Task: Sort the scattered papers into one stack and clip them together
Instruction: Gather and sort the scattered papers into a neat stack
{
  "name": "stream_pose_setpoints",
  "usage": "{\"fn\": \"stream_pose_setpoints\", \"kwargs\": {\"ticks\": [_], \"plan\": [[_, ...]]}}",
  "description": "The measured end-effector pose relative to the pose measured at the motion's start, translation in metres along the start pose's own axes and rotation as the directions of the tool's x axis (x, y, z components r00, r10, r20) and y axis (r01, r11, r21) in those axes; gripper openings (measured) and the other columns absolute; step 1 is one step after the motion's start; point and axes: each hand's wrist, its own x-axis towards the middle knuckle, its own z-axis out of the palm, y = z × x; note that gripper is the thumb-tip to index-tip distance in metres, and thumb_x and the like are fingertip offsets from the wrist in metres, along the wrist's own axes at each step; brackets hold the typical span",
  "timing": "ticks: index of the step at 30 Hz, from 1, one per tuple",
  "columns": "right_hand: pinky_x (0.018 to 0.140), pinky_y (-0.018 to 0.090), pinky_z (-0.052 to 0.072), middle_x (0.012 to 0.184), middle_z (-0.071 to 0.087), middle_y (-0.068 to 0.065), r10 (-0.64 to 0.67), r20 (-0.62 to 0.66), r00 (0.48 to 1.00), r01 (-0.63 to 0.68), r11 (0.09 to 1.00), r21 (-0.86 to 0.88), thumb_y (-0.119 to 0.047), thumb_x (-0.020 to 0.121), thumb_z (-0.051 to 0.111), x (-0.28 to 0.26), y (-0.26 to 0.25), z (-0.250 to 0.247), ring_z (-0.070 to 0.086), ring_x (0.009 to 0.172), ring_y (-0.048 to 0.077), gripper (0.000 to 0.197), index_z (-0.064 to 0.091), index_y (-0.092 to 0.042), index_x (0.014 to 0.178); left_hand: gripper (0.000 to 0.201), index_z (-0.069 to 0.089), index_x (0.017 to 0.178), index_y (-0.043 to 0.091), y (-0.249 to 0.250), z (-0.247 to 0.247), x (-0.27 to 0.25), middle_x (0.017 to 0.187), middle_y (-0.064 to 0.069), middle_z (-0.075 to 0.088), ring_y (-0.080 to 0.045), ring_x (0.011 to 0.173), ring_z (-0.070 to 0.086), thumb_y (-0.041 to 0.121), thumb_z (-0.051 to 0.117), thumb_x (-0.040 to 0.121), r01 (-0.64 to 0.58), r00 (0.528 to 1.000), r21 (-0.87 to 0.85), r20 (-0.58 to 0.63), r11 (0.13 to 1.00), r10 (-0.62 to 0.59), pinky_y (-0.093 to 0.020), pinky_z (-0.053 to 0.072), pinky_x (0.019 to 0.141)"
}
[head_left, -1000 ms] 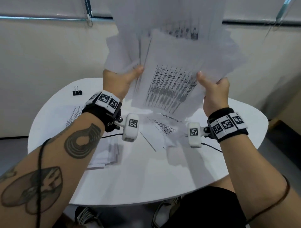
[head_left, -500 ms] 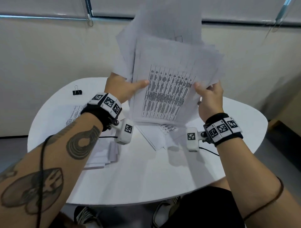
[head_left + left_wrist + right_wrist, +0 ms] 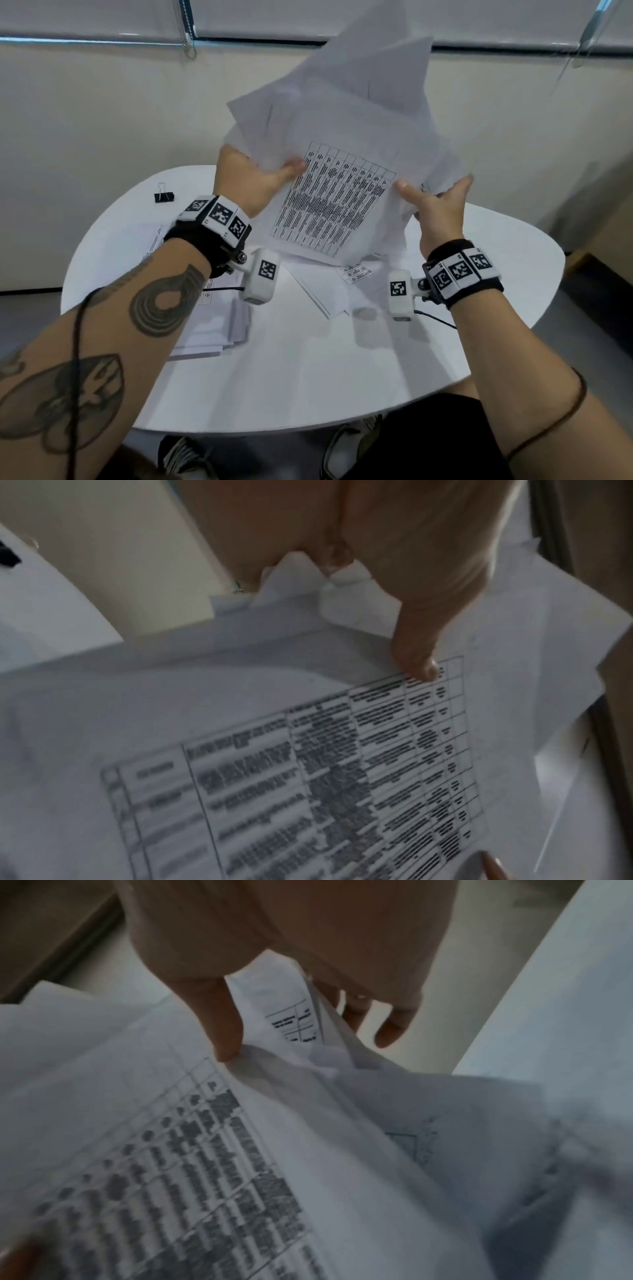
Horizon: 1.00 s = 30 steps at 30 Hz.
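The head view is evenly lit and fairly sharp, soft shadows pooling on the white bench (image 3: pixel 308 377), straight lines bowing toward the edges. Both wrist views are dim and motion-blurred (printed tables smeared, mostly unreadable).

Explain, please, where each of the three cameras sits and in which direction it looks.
Head: worn on the head, looks forward and down at the white table, the binder clip, both forearms and hands.
Left wrist: looks along the left hand, whose thumb presses the held papers.
Right wrist: looks along the right hand, which pinches the opposite edge.
Shared: all three views show the same printed table sheet.
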Motion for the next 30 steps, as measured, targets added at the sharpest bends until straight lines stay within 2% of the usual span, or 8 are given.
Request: {"fn": "stream_pose_setpoints", "kwargs": {"ticks": [3, 5, 9, 14, 17, 22, 27, 30], "plan": [[0.078, 0.029, 0.056, 0.11, 0.074, -0.004, 0.065, -0.054, 0.996, -0.072, 0.99, -0.122, -0.011, 0.079, 0.086, -0.001, 0.016, -0.008, 0.072, 0.092, 0.005, 0.052, 0.06, -0.013, 0.124, 0.094, 0.066, 0.117, 0.014, -0.018, 0.0, 0.003, 0.102, 0.008, 0.074, -0.001, 0.094, 0.073, 0.076, 0.087, 0.05, 0.116, 0.983, 0.246, 0.109, 0.962, -0.146, -0.02, 0.06, 0.084], [0.088, 0.04, 0.059, 0.103, 0.076, -0.003, 0.072, -0.104, 0.992, -0.094, 0.97, -0.226, -0.017, 0.076, 0.086, 0.001, 0.029, -0.014, 0.072, 0.094, 0.013, 0.038, 0.071, -0.013, 0.111, 0.113, 0.063, 0.122, 0.012, -0.03, 0.0, 0.002, 0.109, 0.002, 0.073, -0.017, 0.097, 0.073, 0.093, 0.072, 0.045, 0.099, 0.977, 0.364, 0.139, 0.926, -0.16, -0.027, 0.062, 0.081], [0.11, 0.04, 0.043, 0.143, 0.05, 0.008, 0.078, -0.151, 0.985, -0.145, 0.854, -0.5, -0.032, 0.072, 0.089, 0.001, 0.035, -0.022, 0.053, 0.13, 0.026, 0.091, 0.038, -0.013, 0.146, 0.067, 0.066, 0.119, 0.0, -0.018, 0.003, -0.001, 0.102, -0.005, 0.075, -0.023, 0.092, 0.074, 0.05, 0.084, 0.078, 0.045, 0.998, 0.277, 0.03, 0.96, -0.056, -0.011, 0.055, 0.061], [0.121, 0.043, 0.033, 0.153, 0.037, -0.005, -0.416, 0.108, 0.903, 0.407, 0.747, -0.526, -0.027, 0.07, 0.082, 0.001, -0.003, -0.022, 0.039, 0.141, 0.018, 0.103, 0.025, -0.013, 0.154, 0.032, 0.075, 0.107, 0.012, 0.028, -0.006, 0.008, 0.094, -0.008, 0.077, -0.025, 0.087, 0.073, 0.029, 0.081, 0.081, -0.154, 0.988, 0.212, 0.012, 0.965, 0.155, -0.032, 0.06, 0.078], [0.1, 0.031, 0.055, 0.125, 0.058, -0.038, -0.411, 0.197, 0.89, 0.456, 0.805, -0.38, -0.005, 0.08, 0.08, 0.01, -0.03, -0.018, 0.064, 0.111, 0.006, 0.089, 0.027, -0.015, 0.151, 0.022, 0.074, 0.095, 0.015, 0.057, -0.006, 0.017, 0.093, -0.002, 0.071, -0.012, 0.086, 0.067, 0.02, 0.083, 0.076, -0.248, 0.967, 0.102, 0.081, 0.963, 0.24, -0.034, 0.058, 0.081], [0.093, 0.044, 0.057, 0.11, 0.068, 0.007, -0.172, 0.01, 0.985, 0.17, 0.965, -0.2, -0.014, 0.077, 0.073, 0.024, -0.013, -0.015, 0.068, 0.095, 0.023, 0.034, 0.058, -0.024, 0.106, 0.028, 0.078, 0.096, 0.006, 0.05, -0.002, 0.013, 0.089, -0.004, 0.077, -0.01, 0.074, 0.073, 0.025, 0.088, 0.078, -0.148, 0.989, -0.009, 0.004, 0.989, 0.148, -0.029, 0.059, 0.066], [0.064, 0.043, 0.051, 0.079, 0.063, 0.014, -0.015, -0.068, 0.998, 0.009, 0.996, -0.083, -0.003, 0.081, 0.061, 0.008, 0.017, -0.009, 0.06, 0.071, 0.027, 0.015, 0.059, -0.017, 0.081, 0.046, 0.075, 0.109, 0.013, 0.01, 0.007, -0.011, 0.102, 0.003, 0.078, -0.012, 0.094, 0.075, 0.031, 0.093, 0.072, 0.052, 0.994, 0.055, 0.092, 0.997, -0.057, -0.037, 0.062, 0.088], [0.057, 0.035, 0.046, 0.072, 0.062, 0.013, -0.038, -0.092, 0.995, 0.028, 0.994, -0.11, 0.006, 0.086, 0.055, 0.009, 0.012, -0.002, 0.057, 0.065, 0.024, 0.025, 0.057, -0.016, 0.075, 0.041, 0.077, 0.1, 0.006, 0.009, 0.004, -0.011, 0.095, -0.007, 0.079, -0.02, 0.086, 0.073, 0.034, 0.091, 0.073, 0.073, 0.996, 0.103, 0.05, 0.992, -0.078, -0.041, 0.061, 0.085]]}}
